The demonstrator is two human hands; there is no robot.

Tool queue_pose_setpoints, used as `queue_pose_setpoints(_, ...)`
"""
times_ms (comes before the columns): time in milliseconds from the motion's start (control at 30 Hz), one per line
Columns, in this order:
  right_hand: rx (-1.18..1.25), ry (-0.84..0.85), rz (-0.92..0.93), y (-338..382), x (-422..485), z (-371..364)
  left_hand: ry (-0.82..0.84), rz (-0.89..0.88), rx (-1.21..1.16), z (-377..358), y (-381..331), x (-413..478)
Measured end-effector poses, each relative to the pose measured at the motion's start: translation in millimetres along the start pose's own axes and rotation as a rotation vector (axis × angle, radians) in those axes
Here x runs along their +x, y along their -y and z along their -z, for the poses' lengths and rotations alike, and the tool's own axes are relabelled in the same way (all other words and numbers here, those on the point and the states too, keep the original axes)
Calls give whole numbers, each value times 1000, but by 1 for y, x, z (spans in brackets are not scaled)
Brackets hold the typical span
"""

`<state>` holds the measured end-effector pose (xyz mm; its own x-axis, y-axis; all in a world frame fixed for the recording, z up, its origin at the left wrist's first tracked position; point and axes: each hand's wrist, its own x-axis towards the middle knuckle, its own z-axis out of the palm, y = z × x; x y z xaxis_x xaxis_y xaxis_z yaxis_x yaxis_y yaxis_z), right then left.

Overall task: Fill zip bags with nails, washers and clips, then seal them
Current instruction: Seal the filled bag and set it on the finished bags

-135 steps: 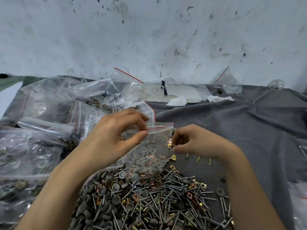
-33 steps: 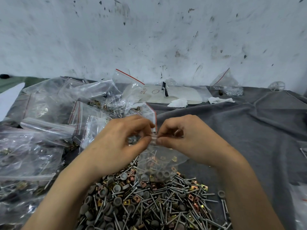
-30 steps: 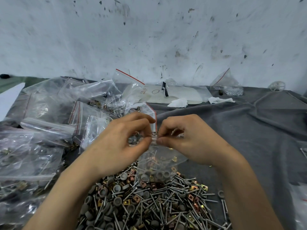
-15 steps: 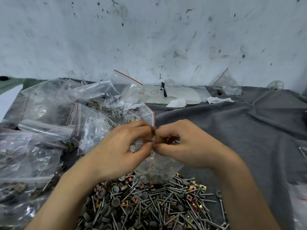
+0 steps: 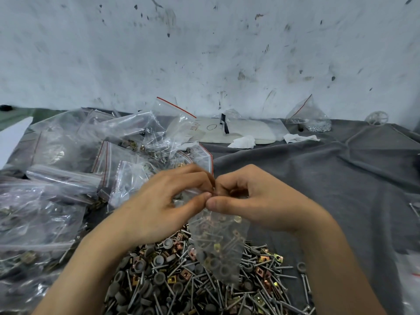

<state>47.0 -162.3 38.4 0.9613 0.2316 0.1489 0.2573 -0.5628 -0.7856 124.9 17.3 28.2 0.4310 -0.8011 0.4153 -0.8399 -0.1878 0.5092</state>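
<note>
A small clear zip bag (image 5: 219,243) holding nails, grey washers and brass clips hangs between my hands above the loose pile. My left hand (image 5: 163,201) pinches the bag's top strip between thumb and fingers. Right beside it, my right hand (image 5: 252,198) pinches the same strip, thumb tips nearly touching. The strip itself is mostly hidden by my fingers. Below lies the pile of nails, washers and clips (image 5: 195,283) on the grey cloth (image 5: 318,178).
A heap of filled zip bags (image 5: 68,178) covers the left side. At the back lie a white pad (image 5: 241,133), crumpled tissue (image 5: 243,142) and a bag of small metal parts (image 5: 311,119). A stained wall stands behind.
My right hand dropped parts into the open bag, then came up to the top strip. Both hands now pinch the strip close together, and the bag has lifted slightly off the pile.
</note>
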Motion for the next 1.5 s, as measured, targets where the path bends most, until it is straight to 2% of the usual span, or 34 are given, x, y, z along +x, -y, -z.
queue_pose_setpoints(133, 14, -16, -33, -5, -6, 11, -49, -5, -25, 3, -2, 0)
queue_pose_setpoints(300, -37, 24, 9, -4, -6, 13, -49, -13, 13, 3, 2, 0)
queue_pose_setpoints(467, 62, 26, -5, -7, -7, 15, -60, -12, 18, 4, 3, -1)
queue_pose_setpoints(900, 21, -103, -49, -10, -9, 19, -32, 26, -90, 7, 2, -3)
queue_pose_setpoints(1000, -23, -106, -39, -8, -7, 18, -28, 34, -59, 5, 3, -2)
queue_pose_setpoints(1167, 40, -128, -38, -9, -6, 16, -28, 18, -38, 5, 2, -1)
queue_pose_setpoints(1500, 23, -83, -7, -3, 2, 5, -39, -19, -15, -2, 0, -1)
